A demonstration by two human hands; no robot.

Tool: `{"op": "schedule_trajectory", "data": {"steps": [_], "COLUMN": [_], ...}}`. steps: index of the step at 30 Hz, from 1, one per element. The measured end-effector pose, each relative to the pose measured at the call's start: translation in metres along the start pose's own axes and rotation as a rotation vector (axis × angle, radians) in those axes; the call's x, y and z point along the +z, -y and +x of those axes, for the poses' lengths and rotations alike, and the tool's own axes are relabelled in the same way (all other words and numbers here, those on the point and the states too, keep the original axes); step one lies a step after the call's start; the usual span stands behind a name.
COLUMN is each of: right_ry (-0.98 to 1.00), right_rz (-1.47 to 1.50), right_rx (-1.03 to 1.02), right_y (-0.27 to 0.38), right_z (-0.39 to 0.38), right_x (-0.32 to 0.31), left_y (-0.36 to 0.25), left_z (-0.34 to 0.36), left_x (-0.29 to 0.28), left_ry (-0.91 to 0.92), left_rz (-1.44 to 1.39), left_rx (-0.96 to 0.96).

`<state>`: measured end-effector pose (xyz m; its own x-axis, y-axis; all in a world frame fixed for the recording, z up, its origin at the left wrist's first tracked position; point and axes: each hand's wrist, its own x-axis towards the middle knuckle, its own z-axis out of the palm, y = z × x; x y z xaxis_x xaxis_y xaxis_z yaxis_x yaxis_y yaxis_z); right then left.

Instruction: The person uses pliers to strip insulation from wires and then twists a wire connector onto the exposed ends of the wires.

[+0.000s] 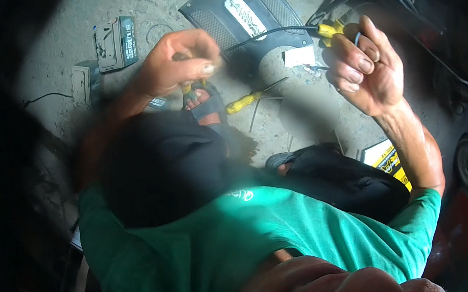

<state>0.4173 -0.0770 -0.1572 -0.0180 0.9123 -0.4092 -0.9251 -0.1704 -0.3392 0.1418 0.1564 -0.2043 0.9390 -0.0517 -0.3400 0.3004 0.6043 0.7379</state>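
“Two hands are raised; what is each one gripping?”

“The right hand point(366, 64) has its fingers curled, seemingly pinching a yellow connector point(327, 30) near the fingertips. A thin pale strand point(357, 38) shows between those fingers too.”

“And the left hand point(181, 62)?”

“Curled, thumb near the forefinger. Blur hides the pads, so I can't tell whether they press together or on what. Something yellow point(187, 87) pokes out below it; I can't make out what.”

“Where's the cable?”

“The black cable point(290, 27) hangs in the air between the hands, gently bowed, from beside the left fingers to the yellow connector at the right.”

“So which step is this?”

“I'd judge it as handling the cable at its connector end, with the right hand steadying that end.”

“What would the next move call for?”

“A firm hold on the right, I'd think, and a sure pinch on the left, without tugging the connector.”

“What's farther out?”

“A yellow-handled screwdriver point(243, 103) lies on the floor between the hands, nearer the body. Past the cable are a black panel point(272, 3) and a white paper point(299, 56); two boxes point(117, 47) sit beyond the left hand.”
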Motion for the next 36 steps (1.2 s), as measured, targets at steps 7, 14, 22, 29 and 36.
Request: {"op": "schedule_trajectory", "data": {"steps": [7,14,22,29,36], "right_ry": [0.237,0.090,-0.175,-0.012,0.096], "right_rz": [0.145,-0.154,-0.954,-2.156,-1.989], "right_rx": [0.043,-0.023,0.276,-0.026,0.241], "right_y": [-0.016,-0.033,-0.092,-0.096,-0.068], "right_z": [0.026,0.048,0.053,0.048,0.062], "right_x": [-0.013,-0.030,-0.116,-0.112,-0.075], "left_y": [-0.014,0.000,0.047,0.095,0.106], "left_z": [0.044,0.044,0.004,0.006,0.016], "left_x": [0.043,0.039,-0.087,-0.167,-0.176], "left_ry": [-0.027,-0.167,-0.752,-0.966,-0.967], "left_rz": [0.621,0.769,1.075,1.546,1.666], "left_rx": [0.193,0.244,-0.304,-0.301,-0.262]}}
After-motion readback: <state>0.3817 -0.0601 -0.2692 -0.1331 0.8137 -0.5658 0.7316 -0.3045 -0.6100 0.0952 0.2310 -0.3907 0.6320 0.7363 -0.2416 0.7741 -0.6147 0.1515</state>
